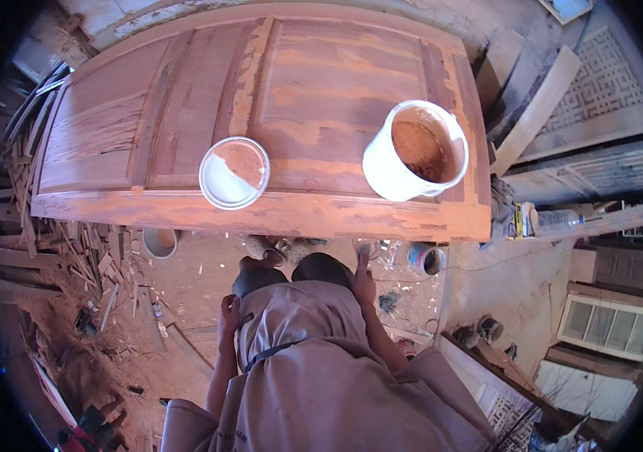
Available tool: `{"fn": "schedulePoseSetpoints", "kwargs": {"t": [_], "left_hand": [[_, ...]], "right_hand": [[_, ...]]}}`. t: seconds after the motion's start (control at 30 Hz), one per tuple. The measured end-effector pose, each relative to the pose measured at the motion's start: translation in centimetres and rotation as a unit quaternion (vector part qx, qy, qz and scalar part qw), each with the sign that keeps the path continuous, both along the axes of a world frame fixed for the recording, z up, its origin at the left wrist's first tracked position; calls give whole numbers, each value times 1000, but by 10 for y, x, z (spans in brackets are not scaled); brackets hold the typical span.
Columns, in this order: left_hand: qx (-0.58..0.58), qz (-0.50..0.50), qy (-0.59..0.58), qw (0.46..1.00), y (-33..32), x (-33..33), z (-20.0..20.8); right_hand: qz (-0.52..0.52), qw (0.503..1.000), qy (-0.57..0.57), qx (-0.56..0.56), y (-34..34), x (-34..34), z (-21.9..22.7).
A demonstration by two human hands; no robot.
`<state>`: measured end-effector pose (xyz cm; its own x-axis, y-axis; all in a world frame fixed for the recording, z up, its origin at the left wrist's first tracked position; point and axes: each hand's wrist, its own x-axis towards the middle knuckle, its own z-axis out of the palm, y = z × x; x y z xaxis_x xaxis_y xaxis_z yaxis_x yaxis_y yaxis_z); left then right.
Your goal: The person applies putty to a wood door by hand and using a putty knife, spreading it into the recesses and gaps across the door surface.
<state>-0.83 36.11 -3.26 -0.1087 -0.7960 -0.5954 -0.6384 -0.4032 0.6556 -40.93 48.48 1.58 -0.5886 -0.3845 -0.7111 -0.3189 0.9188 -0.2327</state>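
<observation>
While the left hand [230, 307] hangs low and curled, the right hand [364, 277] points forward, either grip's hold impossible to tell, the panelled wooden door [321, 151] lying ahead.

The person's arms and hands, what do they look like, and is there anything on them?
The left hand and right hand look bare, with no gloves. The left forearm and right forearm are uncovered too, and I can see no watch or bracelet. The sleeves are loose, wide and greyish-brown.
</observation>
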Motion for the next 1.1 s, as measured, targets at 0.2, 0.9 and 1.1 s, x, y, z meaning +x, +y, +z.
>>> {"fn": "schedulePoseSetpoints", "kwargs": {"t": [0.2, 0.9, 1.1], "left_hand": [[-30, 19, 15, 999, 8, 17, -19], [46, 108, -43, 992, 56, 34, -4], [22, 109, -25, 993, 22, 16, 9]], "right_hand": [[-248, 915, 57, -314, 122, 20, -5], [353, 926, 83, -108, -62, -134, 131], [207, 934, -58, -286, -65, -119, 148]]}}
